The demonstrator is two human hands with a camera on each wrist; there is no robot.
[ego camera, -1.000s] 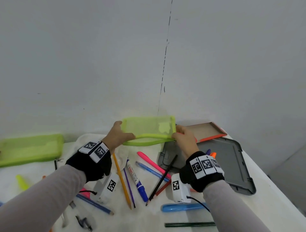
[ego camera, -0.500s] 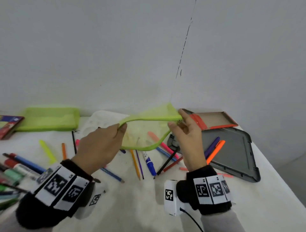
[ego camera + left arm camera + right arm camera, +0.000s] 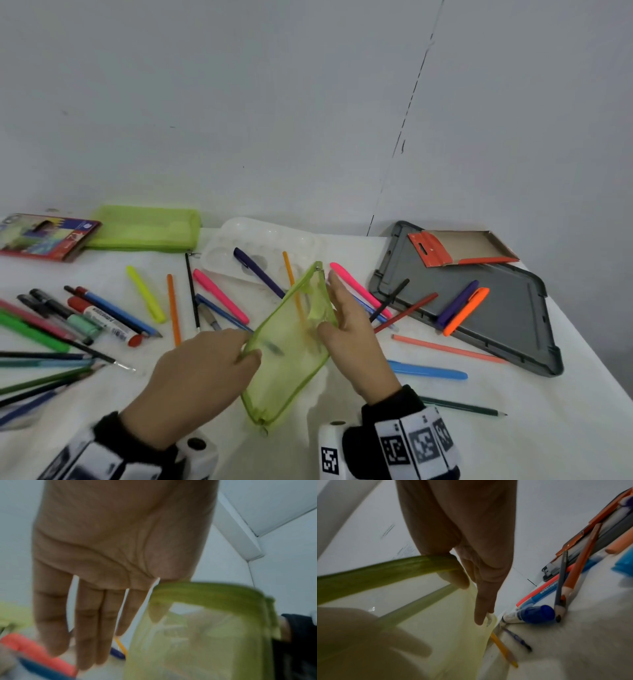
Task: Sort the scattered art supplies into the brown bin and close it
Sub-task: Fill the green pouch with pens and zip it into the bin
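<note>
Pens [image 3: 113, 311] lying all over counter [image 3: 548, 428], none put away; brown bin not in view. Left hand [image 3: 191, 380] pinching pouch [image 3: 287, 359] rim, right hand [image 3: 356, 339] hooking other rim with thumb. Might slip from such a thin pinch, flop shut, and knock pens off counter.

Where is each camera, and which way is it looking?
Head: on the person's head, looking down at the table; both hands show.
Left wrist: on the left wrist, looking along the left hand at the green mesh pouch.
Right wrist: on the right wrist, looking along the right hand at the pouch and scattered pens.
Shared: every view shows the pouch, pinched by both hands.
</note>
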